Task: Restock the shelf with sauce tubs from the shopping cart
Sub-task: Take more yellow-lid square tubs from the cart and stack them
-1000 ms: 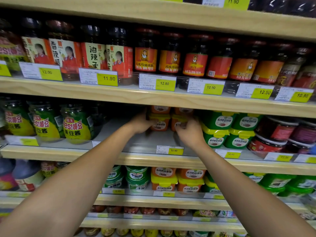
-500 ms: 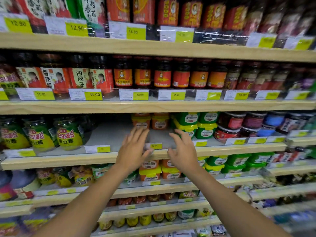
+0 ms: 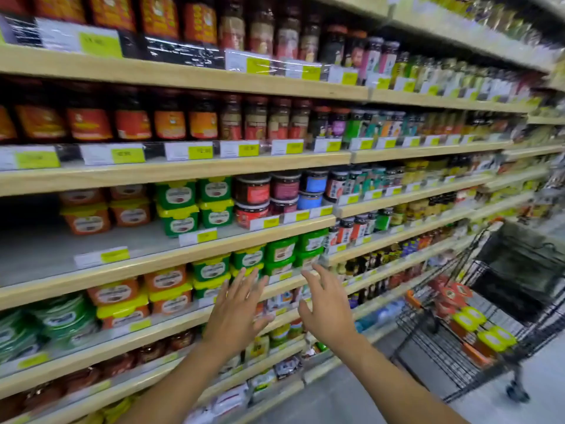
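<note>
Turning: view swings off the shelf (image 3: 46,255) toward the cart (image 3: 443,353) at 4 o'clock.
Hands: left hand (image 3: 235,310) and right hand (image 3: 328,310) pull back empty, fingers spread loose.
Shelf tubs (image 3: 87,220): placed, 9 o'clock.
Cart tubs (image 3: 469,318): next pickup, likely.

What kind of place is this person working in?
Most likely a supermarket or grocery aisle: long wooden shelves packed with jars and sauce tubs, yellow price tags along the shelf edges, and a black wire shopping cart at the right holding more tubs.
</note>
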The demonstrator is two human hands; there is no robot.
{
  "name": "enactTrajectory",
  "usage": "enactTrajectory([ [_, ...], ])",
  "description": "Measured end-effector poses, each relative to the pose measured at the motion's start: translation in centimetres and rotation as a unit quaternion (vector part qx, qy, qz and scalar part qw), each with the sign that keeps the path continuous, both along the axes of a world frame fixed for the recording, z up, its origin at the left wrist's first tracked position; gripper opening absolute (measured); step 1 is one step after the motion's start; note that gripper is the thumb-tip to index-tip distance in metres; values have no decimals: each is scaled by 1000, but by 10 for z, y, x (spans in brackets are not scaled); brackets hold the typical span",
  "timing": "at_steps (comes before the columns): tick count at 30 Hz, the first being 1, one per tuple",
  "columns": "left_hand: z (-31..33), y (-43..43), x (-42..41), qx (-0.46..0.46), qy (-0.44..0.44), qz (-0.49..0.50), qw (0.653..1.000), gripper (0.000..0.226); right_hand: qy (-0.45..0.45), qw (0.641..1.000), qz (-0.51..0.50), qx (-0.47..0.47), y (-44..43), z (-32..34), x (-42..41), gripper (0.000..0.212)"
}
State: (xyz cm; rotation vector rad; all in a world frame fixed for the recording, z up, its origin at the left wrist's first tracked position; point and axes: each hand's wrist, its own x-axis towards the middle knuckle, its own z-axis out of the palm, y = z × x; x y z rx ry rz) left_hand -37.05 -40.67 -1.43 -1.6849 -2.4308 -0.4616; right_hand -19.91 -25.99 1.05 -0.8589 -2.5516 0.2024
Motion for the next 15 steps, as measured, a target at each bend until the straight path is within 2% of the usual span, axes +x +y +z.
enactTrajectory([
  [5, -19, 80, 112, -78, 28, -68, 994, 82, -36, 996, -80, -8, 56, -12, 128, 61],
  [7, -24, 111, 154, -75, 42, -97, 992, 83, -47, 992, -118, -11, 77, -17, 178, 64],
  [15, -41, 228, 300, -101, -44, -206, 972, 88, -34, 959, -275, -56, 144, -46, 348, 74],
])
